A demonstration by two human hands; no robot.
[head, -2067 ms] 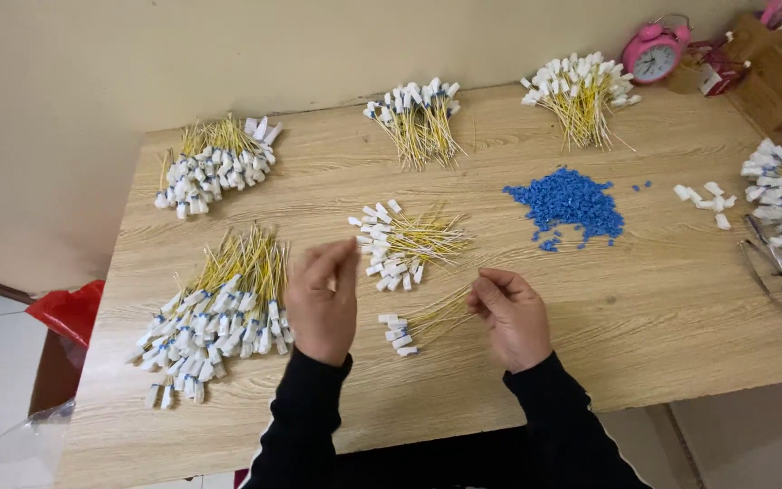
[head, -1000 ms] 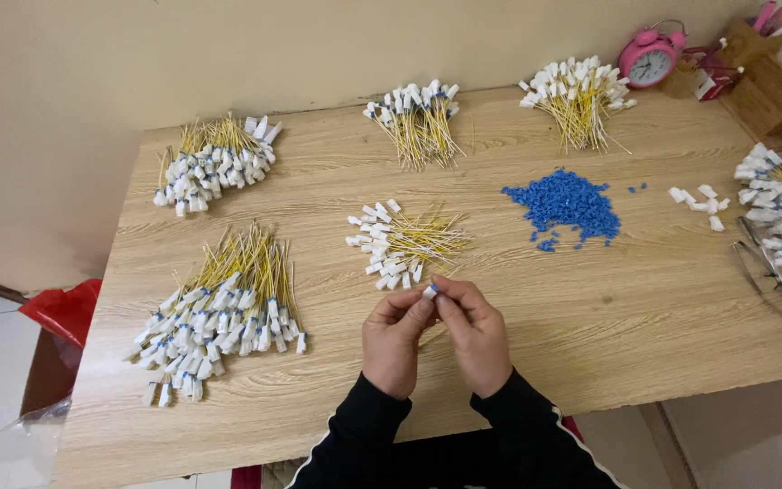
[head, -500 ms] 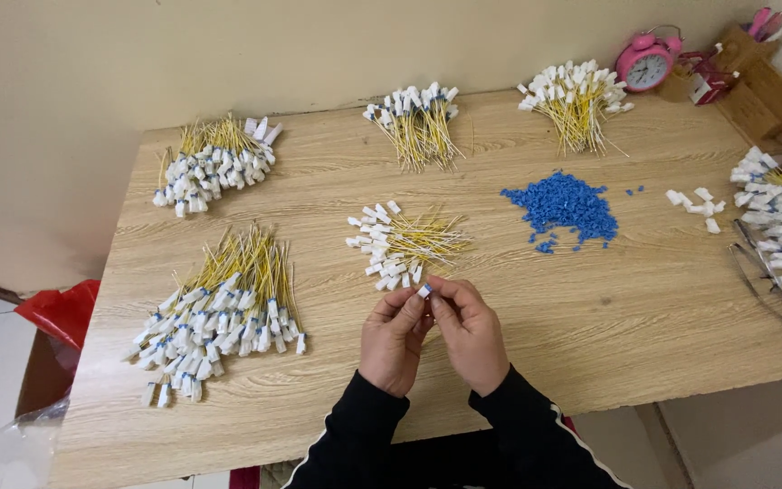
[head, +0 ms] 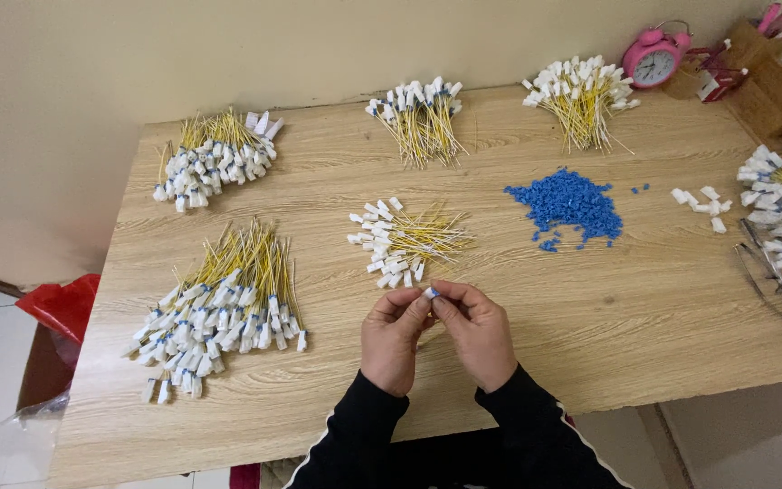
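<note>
A small white plastic connector with a blue insert (head: pixel 431 292) is being pinched between the fingertips of both hands, just above the counter's near edge, about midway along it. The left hand (head: pixel 393 337) and the right hand (head: pixel 476 331) are being held closed around it, thumbs and forefingers meeting at the piece; whether a yellow wire is attached cannot be told. By the look of it, the blue piece is being pressed into the white cap, and a steady, squared push seems called for next. Just beyond the hands, a small pile of white-capped yellow wires (head: pixel 406 243) is lying near the middle of the light wooden counter (head: pixel 644 308). A heap of blue plastic bits (head: pixel 568 204) is sitting toward the right edge, and a larger bundle of capped wires (head: pixel 219 312) toward the left edge.
</note>
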